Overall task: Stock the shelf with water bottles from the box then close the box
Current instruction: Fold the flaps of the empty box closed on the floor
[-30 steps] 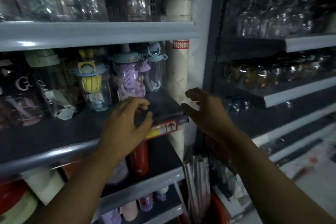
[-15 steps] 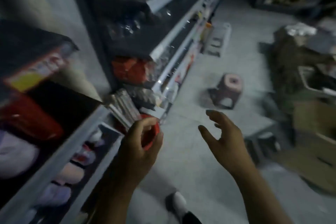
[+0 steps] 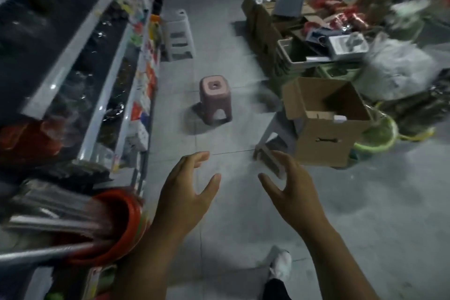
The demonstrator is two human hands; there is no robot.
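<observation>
While the left hand [image 3: 187, 192] and right hand [image 3: 295, 193] hover empty, fingers spread wide, short of the open brown cardboard box [image 3: 323, 139], that box overhangs the grey plastic stool [image 3: 272, 134] beneath it; a one-sided tug could tip it. Any bottles inside it are hidden.

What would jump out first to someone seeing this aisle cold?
The left hand and right hand, both empty and spread, hover low in the foreground. Ahead on the right, an open cardboard box sits on a grey stool; a pink stool stands alone mid-aisle.
</observation>
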